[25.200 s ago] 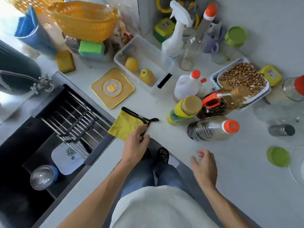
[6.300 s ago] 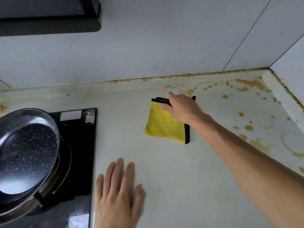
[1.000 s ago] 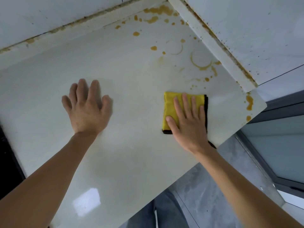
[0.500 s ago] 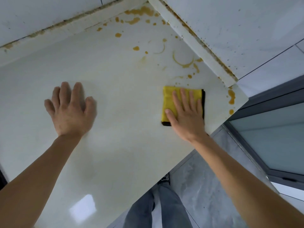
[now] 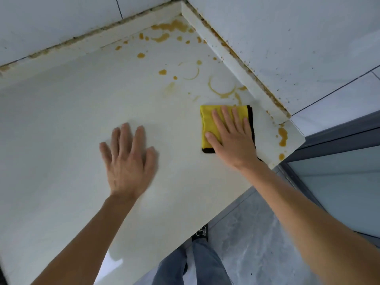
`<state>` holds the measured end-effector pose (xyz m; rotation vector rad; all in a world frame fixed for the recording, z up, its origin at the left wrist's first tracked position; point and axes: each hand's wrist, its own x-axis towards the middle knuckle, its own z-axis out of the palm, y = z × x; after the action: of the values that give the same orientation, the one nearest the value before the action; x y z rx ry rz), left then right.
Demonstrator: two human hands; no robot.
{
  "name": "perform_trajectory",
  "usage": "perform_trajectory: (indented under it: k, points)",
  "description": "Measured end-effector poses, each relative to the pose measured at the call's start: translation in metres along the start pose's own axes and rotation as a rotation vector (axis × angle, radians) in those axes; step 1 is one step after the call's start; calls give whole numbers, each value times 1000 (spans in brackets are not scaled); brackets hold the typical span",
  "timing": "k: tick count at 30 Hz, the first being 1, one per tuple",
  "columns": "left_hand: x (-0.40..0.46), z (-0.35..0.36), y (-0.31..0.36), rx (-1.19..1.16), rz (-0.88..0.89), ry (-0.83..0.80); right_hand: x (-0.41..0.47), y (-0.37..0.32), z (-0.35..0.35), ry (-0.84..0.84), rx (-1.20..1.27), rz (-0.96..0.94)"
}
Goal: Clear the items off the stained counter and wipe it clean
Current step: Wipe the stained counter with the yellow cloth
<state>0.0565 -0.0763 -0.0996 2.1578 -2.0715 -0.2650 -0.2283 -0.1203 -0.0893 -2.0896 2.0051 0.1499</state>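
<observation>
Counter [image 5: 61,130], glossy, stained amber; flat right hand [image 5: 232,138] presses folded yellow cloth [image 5: 207,124].

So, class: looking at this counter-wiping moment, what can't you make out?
- Head view: the counter under the folded yellow cloth with black edging is hidden, so stains there can't be judged.
- The right hand covers much of the cloth.
- The left hand is motion-blurred.
- The pale stone counter is cut off at the left edge.
</observation>
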Motion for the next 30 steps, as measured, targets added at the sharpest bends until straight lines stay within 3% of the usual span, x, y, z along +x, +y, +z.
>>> perform_trajectory:
  k: [3, 8, 12, 17, 20, 30]
  points:
    - [0, 3, -1, 21, -19, 41, 18, -38, 3, 48, 11, -19]
    - [-4, -1, 4, -2, -43, 52, -65, -18, 25, 46, -33, -381]
    - [-3, -4, 8, 11, -46, 53, -65, 43, 20, 18, -54, -272]
    - [-3, -4, 9, -6, -54, 66, 8, -4, 6, 43, 2, -46]
    - [-4, -2, 8, -24, -55, 94, -6, -34, 16, 62, 4, -109]
    - [-4, -5, 7, -33, -42, 121, -49, -17, 14, -25, 73, -363]
